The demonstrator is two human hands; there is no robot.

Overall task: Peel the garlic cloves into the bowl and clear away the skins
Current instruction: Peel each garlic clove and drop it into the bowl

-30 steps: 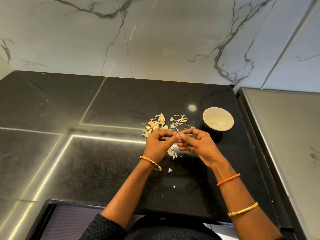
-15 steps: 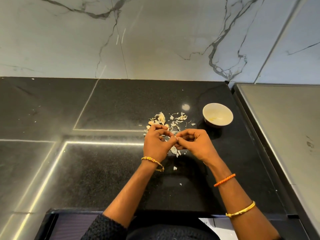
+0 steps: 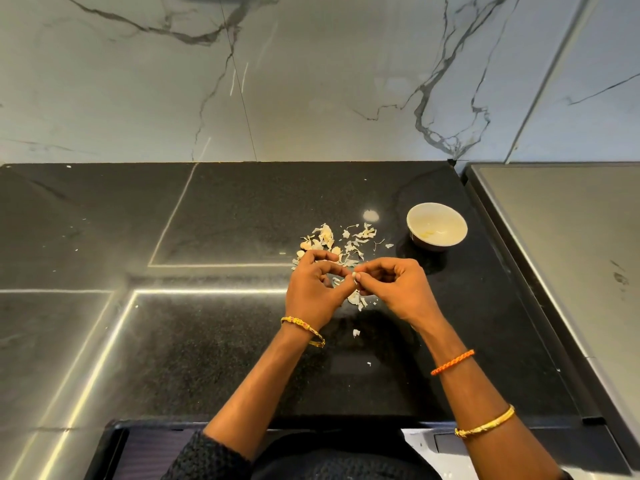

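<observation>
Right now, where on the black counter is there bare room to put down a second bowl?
The widest bare patch lies left of the left hand, across the black counter. Another bare strip runs behind the garlic skins, up to the marble wall. It is crowded between the skins and the bowl, and under both hands, the right hand included.

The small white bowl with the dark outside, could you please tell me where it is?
In the head view, the small white bowl stands on the black stone counter, right of the pile of garlic skins, beyond the right hand.

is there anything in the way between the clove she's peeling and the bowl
Nothing visible: the small pale garlic clove is pinched between both hands, and only bare black countertop lies between it and the white round bowl.
</observation>
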